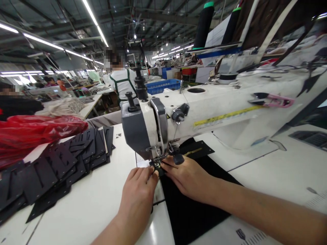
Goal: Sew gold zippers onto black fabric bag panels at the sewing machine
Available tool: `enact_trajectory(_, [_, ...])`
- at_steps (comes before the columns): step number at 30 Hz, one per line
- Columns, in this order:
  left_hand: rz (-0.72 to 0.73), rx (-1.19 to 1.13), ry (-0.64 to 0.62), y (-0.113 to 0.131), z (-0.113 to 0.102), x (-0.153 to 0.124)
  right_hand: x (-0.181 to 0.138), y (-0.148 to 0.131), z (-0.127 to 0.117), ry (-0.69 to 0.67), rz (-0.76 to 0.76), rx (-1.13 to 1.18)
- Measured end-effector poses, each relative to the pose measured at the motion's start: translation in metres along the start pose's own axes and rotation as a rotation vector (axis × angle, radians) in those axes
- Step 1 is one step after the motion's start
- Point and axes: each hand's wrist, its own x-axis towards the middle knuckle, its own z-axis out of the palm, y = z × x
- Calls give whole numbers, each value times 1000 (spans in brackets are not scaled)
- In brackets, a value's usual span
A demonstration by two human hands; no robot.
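Observation:
A white sewing machine (217, 102) stands over the work, its dark grey head and presser foot (158, 161) low above the bed. Beneath and in front of the foot lies a black fabric piece (196, 211), spread toward me. Gold zipper teeth (192, 151) show on a black part behind the needle area. My left hand (139, 192) is closed, thumb and fingers pinching the work's edge just left of the foot. On the right side, my right hand (190, 175) has its fingers pressed together on the fabric close to the foot. The fingertips are partly hidden by the machine.
Overlapping black cut panels (58, 163) lie on the table at left, beside a red plastic bag (38, 132). Pink-handled snips (272, 100) rest on the machine arm. Dark thread cones (203, 27) stand above. Farther off are a blue crate (163, 85) and a person (122, 81).

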Motion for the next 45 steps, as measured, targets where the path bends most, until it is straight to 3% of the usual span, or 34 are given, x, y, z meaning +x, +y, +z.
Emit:
enact_trajectory(9, [-17, 80, 9, 5, 0, 1, 2, 9, -5, 0, -68, 84])
enact_trajectory(24, [1, 56, -34, -2, 0, 5, 4, 14, 0, -29, -111, -24])
enact_trajectory(45, [-21, 30, 54, -6, 4, 9, 9, 16, 3, 26, -106, -12])
